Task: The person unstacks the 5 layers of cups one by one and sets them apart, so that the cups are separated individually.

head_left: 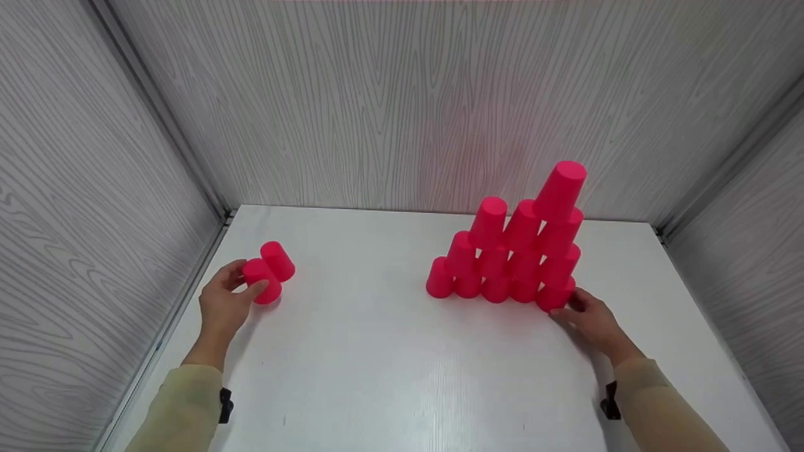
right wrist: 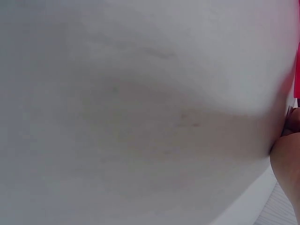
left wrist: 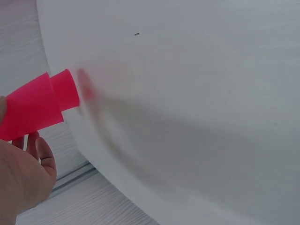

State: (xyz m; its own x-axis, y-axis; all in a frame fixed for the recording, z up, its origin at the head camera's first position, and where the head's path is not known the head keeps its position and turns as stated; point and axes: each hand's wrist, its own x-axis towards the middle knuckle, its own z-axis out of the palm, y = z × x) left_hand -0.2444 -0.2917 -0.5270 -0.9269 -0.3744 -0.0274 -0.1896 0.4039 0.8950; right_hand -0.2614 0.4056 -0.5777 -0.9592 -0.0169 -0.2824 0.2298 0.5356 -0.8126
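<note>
On the left side of the table, my left hand (head_left: 226, 298) grips a pink cup (head_left: 262, 285) with thumb and fingers on opposite sides. That cup is mouth down, and a second pink cup (head_left: 277, 261) stands right behind it. In the left wrist view the held cup (left wrist: 33, 108) overlaps the other cup (left wrist: 64, 89). My right hand (head_left: 593, 320) holds the lowest right cup (head_left: 555, 296) of a stepped stack of upturned pink cups (head_left: 494, 260), thumb in front and fingers at its right side. Only part of this hand (right wrist: 287, 154) shows in the right wrist view.
The stack stands right of centre in rows, with a single top cup (head_left: 561, 190) at its right end. All of it rests on a white table (head_left: 364, 351). Grey wood-grain panels (head_left: 352, 107) rise behind and at both sides.
</note>
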